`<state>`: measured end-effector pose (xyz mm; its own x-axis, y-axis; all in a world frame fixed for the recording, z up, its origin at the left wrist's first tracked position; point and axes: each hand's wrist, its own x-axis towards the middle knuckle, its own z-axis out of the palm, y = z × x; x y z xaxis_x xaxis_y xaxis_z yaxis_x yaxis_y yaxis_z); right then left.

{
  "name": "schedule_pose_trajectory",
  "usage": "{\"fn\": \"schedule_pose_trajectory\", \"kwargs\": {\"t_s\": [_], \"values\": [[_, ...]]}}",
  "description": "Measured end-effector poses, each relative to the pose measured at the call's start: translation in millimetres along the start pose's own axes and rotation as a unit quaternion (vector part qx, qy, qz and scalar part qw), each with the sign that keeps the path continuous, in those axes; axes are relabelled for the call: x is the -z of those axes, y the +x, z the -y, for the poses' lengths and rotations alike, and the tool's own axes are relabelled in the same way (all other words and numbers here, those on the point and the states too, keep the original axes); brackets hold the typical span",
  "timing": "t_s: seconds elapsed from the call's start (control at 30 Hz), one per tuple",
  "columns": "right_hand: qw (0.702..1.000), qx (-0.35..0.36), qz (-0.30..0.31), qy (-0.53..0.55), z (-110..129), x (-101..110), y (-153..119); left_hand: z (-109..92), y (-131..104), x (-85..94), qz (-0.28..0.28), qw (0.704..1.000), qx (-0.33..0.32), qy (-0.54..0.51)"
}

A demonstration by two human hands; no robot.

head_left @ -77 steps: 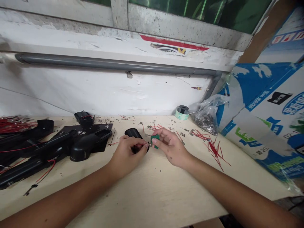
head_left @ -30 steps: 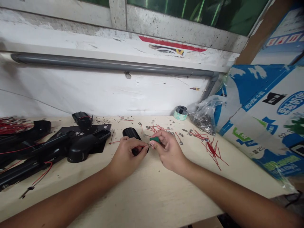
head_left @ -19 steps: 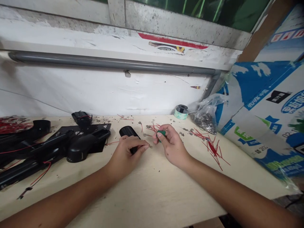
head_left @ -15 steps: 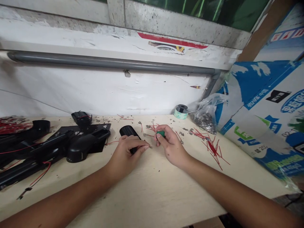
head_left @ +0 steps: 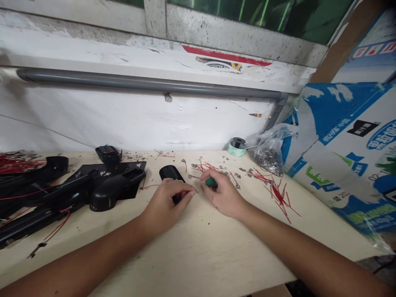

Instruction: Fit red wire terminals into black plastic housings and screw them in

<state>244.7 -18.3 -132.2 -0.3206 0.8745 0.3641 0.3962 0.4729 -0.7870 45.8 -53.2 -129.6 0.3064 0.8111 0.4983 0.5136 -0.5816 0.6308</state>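
My left hand (head_left: 170, 202) is closed in a pinch, a tiny metal contact (head_left: 197, 191) just showing at its fingertips. Partly hidden behind that hand is a black cylindrical housing (head_left: 171, 172); whether the palm touches it I cannot tell. My right hand (head_left: 224, 194) curls around a green object (head_left: 211, 182), perhaps a tool handle, and most of it is covered by the fingers. The two hands face each other a short gap apart, over the table. Behind the right hand lie red wires (head_left: 204, 166) with small metal contacts on them.
Black plastic housings (head_left: 105, 192) crowd the left side, near a pile of red wires (head_left: 18, 165). More red wires (head_left: 280, 196) lie at right. A tape roll (head_left: 236, 147) and a clear bag of metal parts (head_left: 268, 159) stand by the wall. A large printed carton (head_left: 346, 152) borders the right.
My right hand has turned palm-down, so its fingers cover more of the green object. Less of the metal contact shows at my left fingertips. The whole view has shifted slightly.
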Motion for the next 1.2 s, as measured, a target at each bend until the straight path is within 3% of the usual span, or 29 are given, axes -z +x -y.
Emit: {"fn": "schedule_pose_trajectory", "kwargs": {"t_s": [0.13, 0.5, 0.7, 0.8, 0.93, 1.0, 1.07, 1.13, 1.2], "values": [[0.999, -0.008, 0.019, -0.045, -4, 3, 3, -2, -1, 1.4, 0.074, 0.993, -0.095, 0.005], [0.994, -0.018, 0.109, -0.009, 3, 0, 6, -18, -1, 6.9, 0.179, 0.971, -0.153, -0.036], [0.994, -0.059, 0.093, 0.007, 5, -4, 5, -17, -2, 4.5, 0.115, 0.985, -0.101, -0.079], [0.994, -0.039, 0.102, 0.007, 10, -4, 3, -17, -2, 3.8, 0.118, 0.984, -0.095, -0.090], [0.986, -0.080, 0.142, 0.020, 9, -3, 3, -19, -4, 3.0, 0.124, 0.980, -0.111, -0.105], [0.985, -0.090, 0.136, 0.045, 6, -3, 3, -20, -4, 3.8, 0.079, 0.985, -0.110, -0.109], [0.988, -0.082, 0.113, 0.064, 4, -4, 3, -18, -3, 5.9, -0.001, 0.991, -0.104, -0.082], [0.994, -0.065, 0.069, 0.059, 3, -5, 2, -15, -1, 9.0, -0.072, 0.994, -0.085, -0.007], [0.997, -0.059, 0.017, 0.036, 4, -7, 1, -10, 1, 11.7, -0.104, 0.990, -0.061, 0.080]]}}
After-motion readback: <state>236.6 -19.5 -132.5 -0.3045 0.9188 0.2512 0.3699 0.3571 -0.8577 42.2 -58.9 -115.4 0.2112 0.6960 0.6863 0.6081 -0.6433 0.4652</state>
